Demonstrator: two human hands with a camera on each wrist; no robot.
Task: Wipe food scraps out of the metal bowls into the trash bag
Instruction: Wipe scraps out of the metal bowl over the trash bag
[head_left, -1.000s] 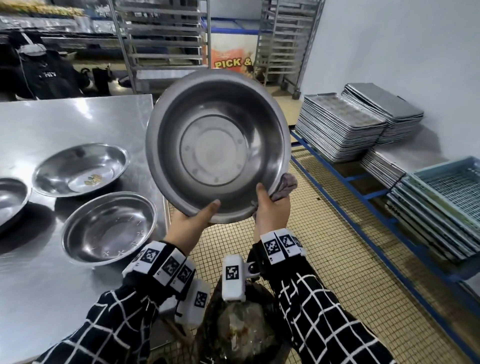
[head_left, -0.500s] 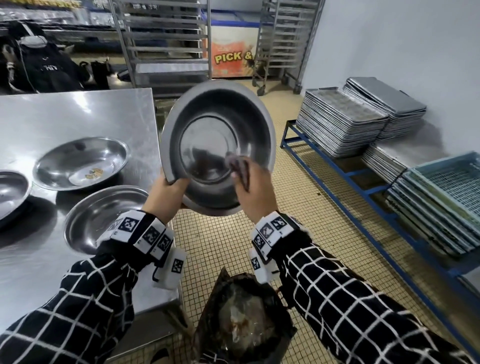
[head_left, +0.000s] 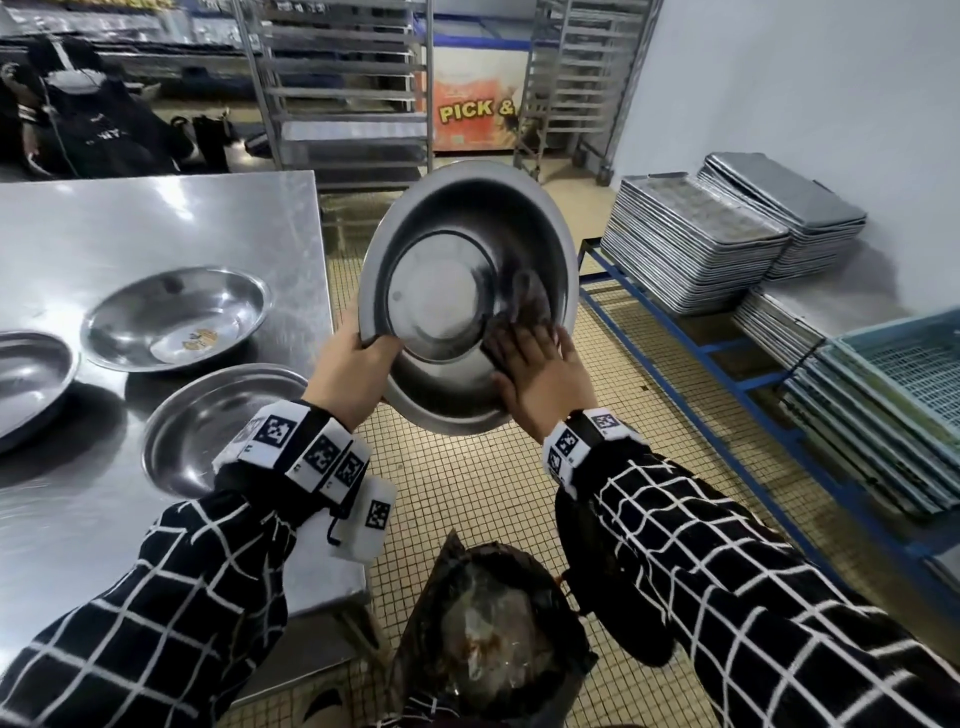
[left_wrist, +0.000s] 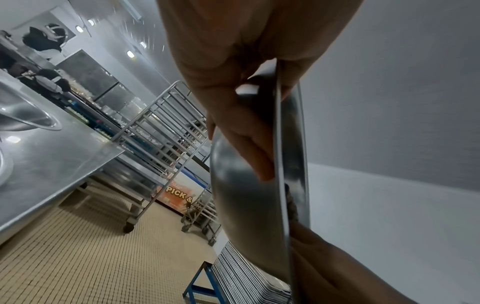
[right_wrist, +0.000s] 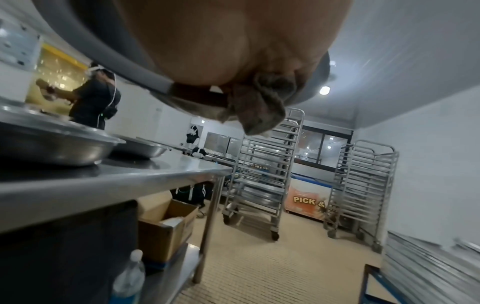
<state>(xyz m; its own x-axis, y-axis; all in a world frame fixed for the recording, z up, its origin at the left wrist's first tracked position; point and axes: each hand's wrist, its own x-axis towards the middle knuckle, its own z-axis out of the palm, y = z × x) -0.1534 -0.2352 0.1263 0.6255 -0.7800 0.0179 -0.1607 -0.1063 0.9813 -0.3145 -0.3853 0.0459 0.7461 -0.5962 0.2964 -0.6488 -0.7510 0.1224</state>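
Note:
A large metal bowl is held up on edge over the black trash bag, its inside facing me. My left hand grips the lower left rim, thumb inside and fingers behind, as the left wrist view shows on the bowl. My right hand lies flat inside the bowl at its lower right and presses a grey cloth against the wall. In the right wrist view the cloth bunches out from under that hand.
Three more metal bowls sit on the steel table: one with yellow scraps, one near the edge, one at far left. Stacked trays and blue crates stand right, wheeled racks behind.
My right hand has gone from the bowl's bottom rim into the bowl with the cloth and slid to the lower right wall. The bowl has turned a little to the left.

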